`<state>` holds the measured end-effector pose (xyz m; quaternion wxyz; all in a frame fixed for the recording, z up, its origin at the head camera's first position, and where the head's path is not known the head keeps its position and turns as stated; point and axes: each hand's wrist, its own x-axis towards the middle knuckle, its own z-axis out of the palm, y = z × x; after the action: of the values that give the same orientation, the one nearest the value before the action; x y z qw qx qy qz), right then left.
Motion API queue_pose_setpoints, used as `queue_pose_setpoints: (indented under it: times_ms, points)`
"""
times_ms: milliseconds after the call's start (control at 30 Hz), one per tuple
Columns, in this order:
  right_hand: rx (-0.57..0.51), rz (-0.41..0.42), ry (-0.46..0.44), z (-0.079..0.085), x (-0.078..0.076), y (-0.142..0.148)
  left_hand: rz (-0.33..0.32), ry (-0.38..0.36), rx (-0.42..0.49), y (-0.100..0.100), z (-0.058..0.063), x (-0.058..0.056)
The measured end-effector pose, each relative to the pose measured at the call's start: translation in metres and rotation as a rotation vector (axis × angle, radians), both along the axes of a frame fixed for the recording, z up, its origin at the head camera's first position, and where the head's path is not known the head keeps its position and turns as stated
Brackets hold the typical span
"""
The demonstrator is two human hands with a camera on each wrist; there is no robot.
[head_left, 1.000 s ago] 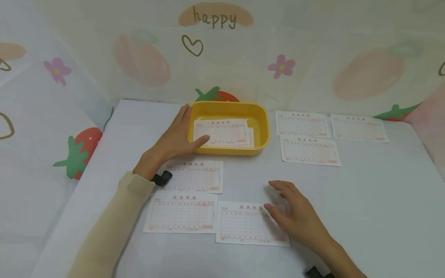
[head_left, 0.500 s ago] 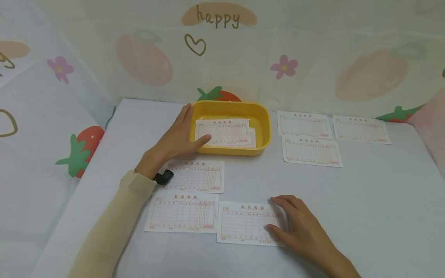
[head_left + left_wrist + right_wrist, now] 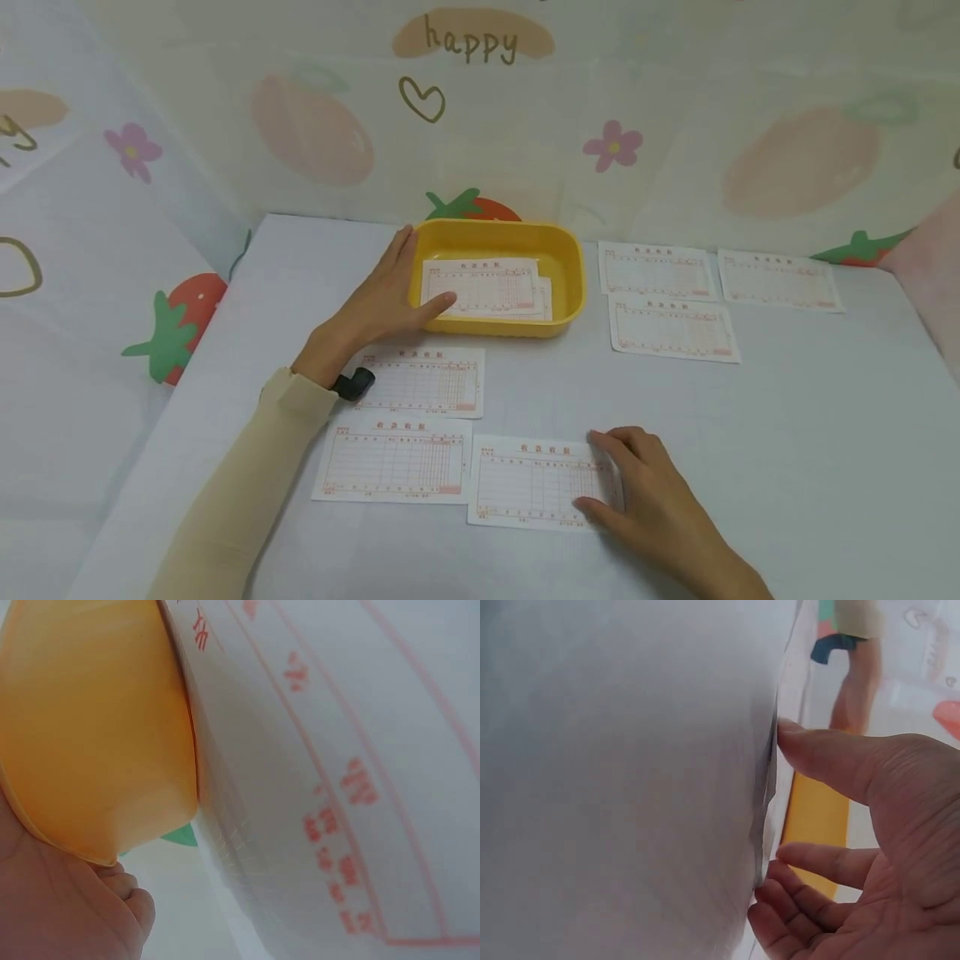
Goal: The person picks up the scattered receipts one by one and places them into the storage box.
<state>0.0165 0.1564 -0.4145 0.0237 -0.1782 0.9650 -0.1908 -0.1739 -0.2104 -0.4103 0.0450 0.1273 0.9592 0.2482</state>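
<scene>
- Yellow plastic, the tray (image 3: 570, 287) sat at the far middle of the table (image 3: 787, 433), with a couple of printed receipt slips (image 3: 480, 286) lying inside it
- The left hand (image 3: 378, 304) lay against the tray's left wall, thumb hooked over the rim onto the slips, fingers straight along the outside; it steadied the tray rather than gripping it
- The right hand (image 3: 648, 492) rested on the right end of the nearest slip (image 3: 536, 483), which lay flat at the front edge of the table; thumb and fingertips were set at its right edge, curled to pinch, though the slip looked not yet lifted
- Two more slips (image 3: 408, 425) lay just left of it, and three (image 3: 675, 296) sat to the right of the tray
- Thin paper flat on a smooth top could slide away under the fingers instead of lifting, or crease if pinched hard; it might also nudge the neighbouring slip touching its left edge
</scene>
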Motion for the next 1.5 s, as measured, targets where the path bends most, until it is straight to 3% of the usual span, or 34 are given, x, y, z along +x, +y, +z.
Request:
queue_pose_setpoints:
  times_ms: [467, 767, 967, 1500]
  points:
    - [-0.078, -0.036, -0.056, 0.004, -0.002, -0.004, 0.002, -0.007, -0.001, 0.0, 0.0, 0.002]
    - [-0.207, -0.02, -0.08, 0.004, -0.007, 0.008, 0.009, -0.015, 0.001, 0.0, 0.001, 0.003]
    - [-0.315, -0.024, -0.151, 0.005, -0.009, 0.018, 0.006, -0.009, -0.007, 0.0, 0.0, 0.002]
    - [-0.376, -0.162, -0.231, 0.011, -0.018, 0.029, 0.007, -0.009, -0.012, -0.001, -0.002, 0.002]
